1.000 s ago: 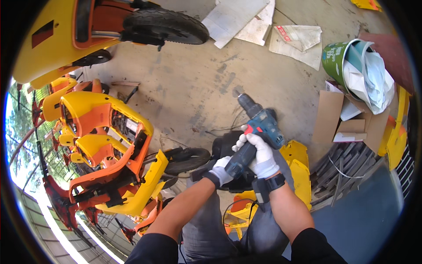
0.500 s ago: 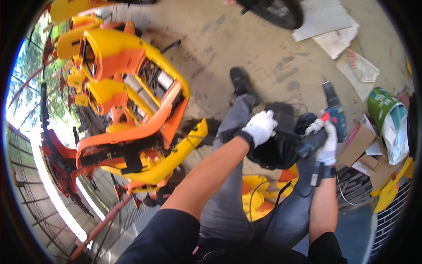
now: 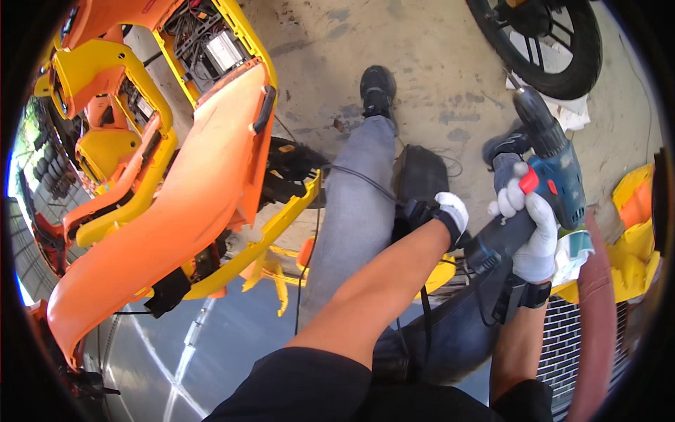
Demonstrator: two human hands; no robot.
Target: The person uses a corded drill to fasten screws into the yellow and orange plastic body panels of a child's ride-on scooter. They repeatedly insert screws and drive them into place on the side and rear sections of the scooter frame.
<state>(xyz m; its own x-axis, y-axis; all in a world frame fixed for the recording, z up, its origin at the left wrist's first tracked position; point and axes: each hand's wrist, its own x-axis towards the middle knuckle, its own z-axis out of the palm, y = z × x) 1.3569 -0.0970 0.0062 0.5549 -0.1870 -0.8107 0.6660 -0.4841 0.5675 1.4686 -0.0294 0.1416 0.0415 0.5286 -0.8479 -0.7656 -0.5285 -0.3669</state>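
My right hand (image 3: pixel 538 243), in a white glove, is wrapped round the handle of a blue and black power drill (image 3: pixel 562 172). The drill's bit points up and away from me, and a red patch shows by my index finger. My left hand (image 3: pixel 453 209), also gloved, is over the gap between my legs, next to a dark box-like plastic part (image 3: pixel 422 172). Its fingers are mostly hidden behind the back of the hand and wrist, so whether it grips anything cannot be made out.
Orange and yellow scooter bodies (image 3: pixel 204 133) crowd the left, one with exposed wiring. A black wheel (image 3: pixel 562 49) stands at the far right. Yellow panels (image 3: pixel 636 239) and a reddish pipe (image 3: pixel 598 316) are on the right. A thin cable (image 3: pixel 362 174) crosses my left leg.
My view has shifted, bringing the orange scooter panel and the wheel closer. My left hand has moved toward the right hand, off the top of the black part. The drill stays in my right hand.
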